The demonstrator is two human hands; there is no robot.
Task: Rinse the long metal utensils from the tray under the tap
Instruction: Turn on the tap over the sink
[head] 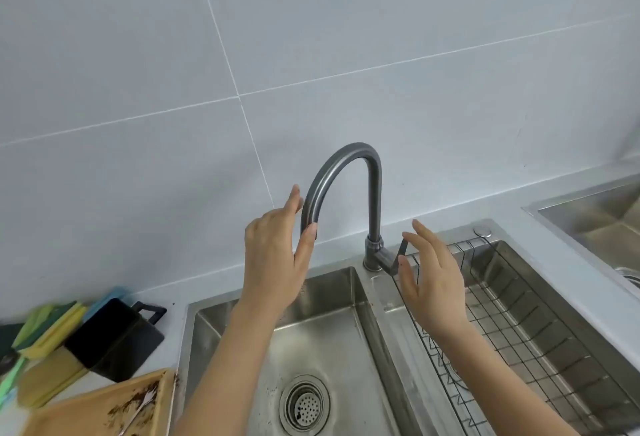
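Observation:
A grey curved tap (pixel 375 193) rises at the back of the steel sink (pixel 332 328); no water runs from it. My left hand (pixel 273 255) is at the spout's end, thumb and fingers apart around the pipe, holding nothing. My right hand (pixel 429 279) is open beside the tap's lever handle (pixel 401 253), fingertips touching or just off it. At the bottom left a tan tray (pixel 86 411) smeared with brown bits holds a metal fork (pixel 138 408); the rest of the tray is cut off by the frame.
The left basin has a round drain strainer (pixel 304 405). A black wire rack (pixel 512 331) fills the right basin. Left of the sink stand a black container (pixel 114 342) and stacked sponges (pixel 45 338). A second steel basin (pixel 602 217) lies at the far right.

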